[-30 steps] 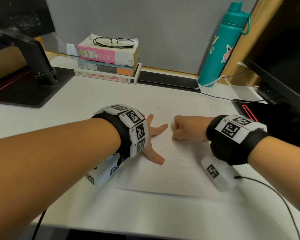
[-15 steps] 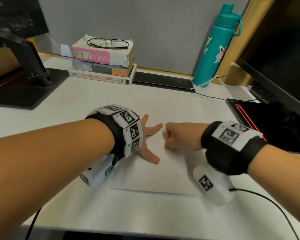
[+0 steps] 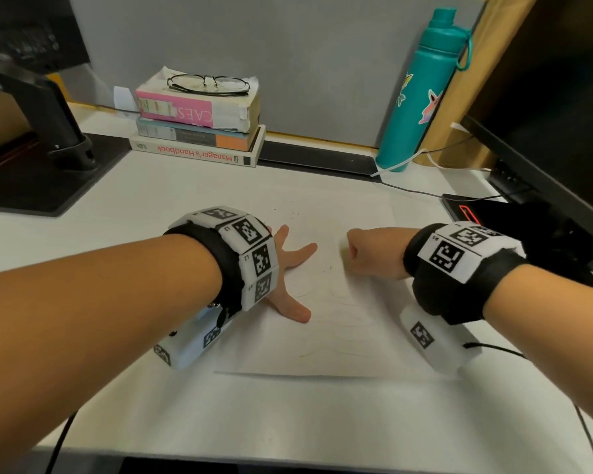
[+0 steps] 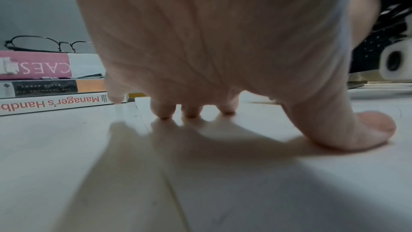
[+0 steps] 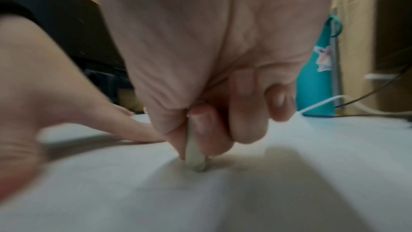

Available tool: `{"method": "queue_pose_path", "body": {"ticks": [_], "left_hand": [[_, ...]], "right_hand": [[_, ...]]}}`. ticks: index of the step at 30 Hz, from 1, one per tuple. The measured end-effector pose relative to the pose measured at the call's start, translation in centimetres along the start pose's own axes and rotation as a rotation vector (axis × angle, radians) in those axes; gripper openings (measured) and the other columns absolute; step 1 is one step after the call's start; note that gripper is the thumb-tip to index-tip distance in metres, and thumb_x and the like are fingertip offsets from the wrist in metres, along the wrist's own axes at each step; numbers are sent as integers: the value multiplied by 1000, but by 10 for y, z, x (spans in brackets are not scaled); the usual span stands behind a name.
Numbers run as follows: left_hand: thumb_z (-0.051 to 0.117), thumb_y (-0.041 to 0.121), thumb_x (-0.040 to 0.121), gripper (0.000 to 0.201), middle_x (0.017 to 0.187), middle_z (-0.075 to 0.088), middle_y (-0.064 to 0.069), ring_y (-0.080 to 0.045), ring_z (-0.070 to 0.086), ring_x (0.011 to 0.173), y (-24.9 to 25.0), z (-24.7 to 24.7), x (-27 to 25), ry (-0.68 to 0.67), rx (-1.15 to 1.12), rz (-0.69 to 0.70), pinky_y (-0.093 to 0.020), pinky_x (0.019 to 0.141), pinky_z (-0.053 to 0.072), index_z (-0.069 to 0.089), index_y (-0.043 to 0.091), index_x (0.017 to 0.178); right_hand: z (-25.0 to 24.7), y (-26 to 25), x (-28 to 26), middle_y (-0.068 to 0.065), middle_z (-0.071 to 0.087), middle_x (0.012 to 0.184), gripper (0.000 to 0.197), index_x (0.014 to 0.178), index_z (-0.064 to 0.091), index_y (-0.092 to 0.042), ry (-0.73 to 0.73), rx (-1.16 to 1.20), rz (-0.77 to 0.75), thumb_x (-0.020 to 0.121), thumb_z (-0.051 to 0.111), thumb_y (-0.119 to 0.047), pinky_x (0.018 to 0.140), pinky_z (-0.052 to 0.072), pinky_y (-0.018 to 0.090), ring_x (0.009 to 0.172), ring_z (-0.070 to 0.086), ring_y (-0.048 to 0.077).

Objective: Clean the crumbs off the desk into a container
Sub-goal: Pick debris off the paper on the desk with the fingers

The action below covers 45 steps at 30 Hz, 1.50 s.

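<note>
A white sheet of paper point(image 3: 339, 336) lies on the white desk point(image 3: 288, 415). My left hand point(image 3: 288, 268) presses flat on the sheet's left part, fingers spread and thumb down point(image 4: 368, 130). A short way to its right, my right hand point(image 3: 370, 251) is curled in a fist. In the right wrist view it pinches a small whitish eraser point(image 5: 195, 151) whose tip touches the paper. Tiny dark crumbs point(image 3: 290, 213) are scattered on the sheet beyond the left hand, and a few more crumbs point(image 3: 329, 268) lie between the hands.
A stack of three books point(image 3: 199, 131) with glasses point(image 3: 208, 84) on top stands at the back. A teal bottle point(image 3: 421, 97) is back right, with cables beside it. A black monitor stand point(image 3: 48, 159) sits left; a dark monitor point(image 3: 545, 131) and black pad are right.
My right fist has slid a little to the right, widening the gap to the left hand's fingertips. The left hand stays pressed on the paper.
</note>
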<state>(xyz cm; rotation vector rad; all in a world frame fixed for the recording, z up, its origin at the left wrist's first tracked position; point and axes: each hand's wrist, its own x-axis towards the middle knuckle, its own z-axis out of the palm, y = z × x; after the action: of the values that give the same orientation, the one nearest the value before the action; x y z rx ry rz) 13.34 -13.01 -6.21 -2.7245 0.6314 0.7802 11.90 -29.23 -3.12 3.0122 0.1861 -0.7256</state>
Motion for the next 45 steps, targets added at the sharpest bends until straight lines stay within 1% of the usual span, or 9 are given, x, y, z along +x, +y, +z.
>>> {"method": "queue_pose_path", "body": {"ticks": [7,13,18,22,26,31,35,41,45], "left_hand": [[50,82,66,112,156,-26,-5,-34,-10,146,1,-1,-2,-15,-5,-2,-60,111,0,-24,46,141],[50,79,69,110,156,-26,-6,-33,-12,146,2,-2,-2,-15,-2,-6,-58,112,-2,-25,44,142],[50,80,68,110,156,-26,-6,-34,-12,146,3,-2,-1,-22,5,-8,-60,111,-1,-25,45,141],[50,80,68,111,156,-26,-6,-33,-13,146,1,-1,1,-22,-5,-8,-59,112,-2,-25,45,141],[50,82,66,111,156,-27,-5,-33,-13,146,2,-1,1,-30,5,-8,-61,111,-2,-25,46,140],[51,79,68,111,156,-26,-5,-33,-14,146,0,-1,3,-21,-9,1,-59,111,-3,-25,46,142],[53,79,67,112,156,-27,-5,-32,-15,146,1,-2,1,-37,-14,3,-60,111,-3,-25,46,141],[54,81,65,121,155,-27,-8,-34,-12,146,3,-6,11,-58,106,9,-59,112,-2,-24,35,145],[53,62,82,106,157,-23,-8,-27,-14,146,52,-12,8,115,185,184,-51,114,-5,-18,18,149]], "right_hand": [[-3,18,1,-2,47,77,13,87,41,-17,-5,45,75,94,46,-27,67,38,26,63,40,10],[7,-9,0,3,50,77,10,89,48,-11,-39,134,-92,92,50,-21,57,33,22,66,42,14],[-5,-4,10,10,56,107,33,123,48,-9,-14,12,0,97,43,-29,76,37,26,85,45,17],[6,-12,10,4,53,83,12,93,51,-10,-31,172,-98,93,47,-22,59,35,23,70,45,15],[-4,1,18,-1,48,92,24,114,48,-13,33,42,11,97,42,-29,75,37,27,84,46,18],[4,-8,18,0,53,83,12,96,50,-13,-17,170,-77,94,48,-25,61,35,23,73,47,15],[-8,15,22,4,49,96,27,116,49,-11,24,152,79,95,46,-28,74,38,29,82,48,19],[2,42,14,12,47,61,26,73,45,-10,149,920,85,98,40,-12,57,44,27,55,51,21],[7,46,22,12,42,57,34,64,44,-9,164,969,58,97,39,-9,53,40,28,51,48,23]]}}
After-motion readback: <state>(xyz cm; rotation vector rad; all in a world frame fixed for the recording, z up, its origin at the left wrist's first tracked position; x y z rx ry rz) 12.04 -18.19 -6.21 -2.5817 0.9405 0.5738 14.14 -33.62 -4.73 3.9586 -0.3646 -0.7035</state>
